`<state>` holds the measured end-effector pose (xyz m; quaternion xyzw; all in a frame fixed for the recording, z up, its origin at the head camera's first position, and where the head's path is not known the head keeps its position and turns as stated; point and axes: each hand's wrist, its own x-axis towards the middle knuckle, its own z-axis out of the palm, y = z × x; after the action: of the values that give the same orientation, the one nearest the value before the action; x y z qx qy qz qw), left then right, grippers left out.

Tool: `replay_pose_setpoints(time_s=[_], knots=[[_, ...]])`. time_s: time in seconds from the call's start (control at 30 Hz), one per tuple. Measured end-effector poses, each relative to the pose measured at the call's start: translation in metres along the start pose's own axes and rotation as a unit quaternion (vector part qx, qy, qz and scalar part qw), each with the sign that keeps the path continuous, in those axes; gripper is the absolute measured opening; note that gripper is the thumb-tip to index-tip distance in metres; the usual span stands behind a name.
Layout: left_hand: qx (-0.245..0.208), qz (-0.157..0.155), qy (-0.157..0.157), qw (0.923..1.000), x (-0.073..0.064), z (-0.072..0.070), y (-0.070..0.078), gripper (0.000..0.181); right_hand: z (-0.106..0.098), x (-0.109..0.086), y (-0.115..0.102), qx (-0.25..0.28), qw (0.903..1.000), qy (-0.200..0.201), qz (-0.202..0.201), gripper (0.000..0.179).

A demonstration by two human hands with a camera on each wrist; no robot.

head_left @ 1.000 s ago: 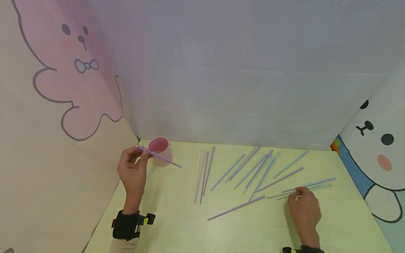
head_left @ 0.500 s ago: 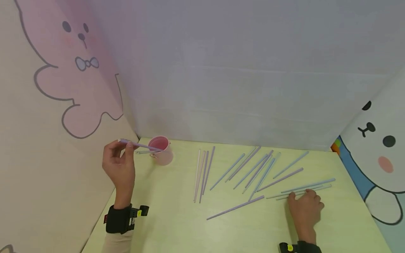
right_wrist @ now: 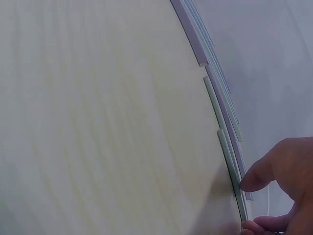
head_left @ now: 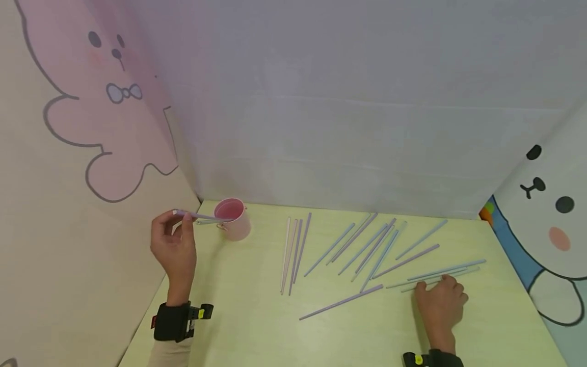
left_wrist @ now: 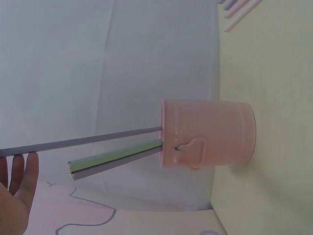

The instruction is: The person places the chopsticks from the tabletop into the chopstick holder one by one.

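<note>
My left hand point(head_left: 174, 250) pinches a purple chopstick point(left_wrist: 88, 141) near its thick end. The chopstick slants down, its thin end at the mouth of an upright pink bucket point(head_left: 238, 230). A green chopstick point(left_wrist: 115, 156) and another purple chopstick point(left_wrist: 120, 162) lean out of the bucket side by side, below the held one. At the right, my right hand point(head_left: 442, 303) is low over the table with thumb and fingertips apart, touching a green chopstick point(right_wrist: 229, 161) that lies there. A blue chopstick point(head_left: 447, 269) lies just beyond those fingers.
Several purple and blue chopsticks point(head_left: 340, 249) lie scattered across the middle of the table point(head_left: 257, 326). Left of them is a row of pale and purple chopsticks point(head_left: 302, 248). One purple chopstick point(head_left: 341, 302) lies nearer the front. A cloth wall point(head_left: 348, 132) rises behind the table.
My left hand has moved left, bringing the purple chopstick from across the bucket's front to its mouth. The right thumb and fingertips have spread apart along the green chopstick.
</note>
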<state>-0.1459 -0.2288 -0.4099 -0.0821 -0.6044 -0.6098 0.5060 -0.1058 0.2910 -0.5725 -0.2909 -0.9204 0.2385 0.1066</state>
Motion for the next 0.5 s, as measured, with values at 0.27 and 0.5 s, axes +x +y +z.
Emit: replay_pose_setpoints(time_s=[0.27, 0.5], knots=[[0.062, -0.001, -0.028, 0.9977, -0.008, -0.002, -0.006, 0.025, -0.001, 0.003, 0.002, -0.012, 0.9995, -0.02, 0.02, 0.062], [0.075, -0.02, -0.053, 0.9956, -0.016, -0.008, -0.027, 0.027, -0.007, 0.007, 0.007, -0.019, 0.9965, -0.063, 0.052, 0.067]])
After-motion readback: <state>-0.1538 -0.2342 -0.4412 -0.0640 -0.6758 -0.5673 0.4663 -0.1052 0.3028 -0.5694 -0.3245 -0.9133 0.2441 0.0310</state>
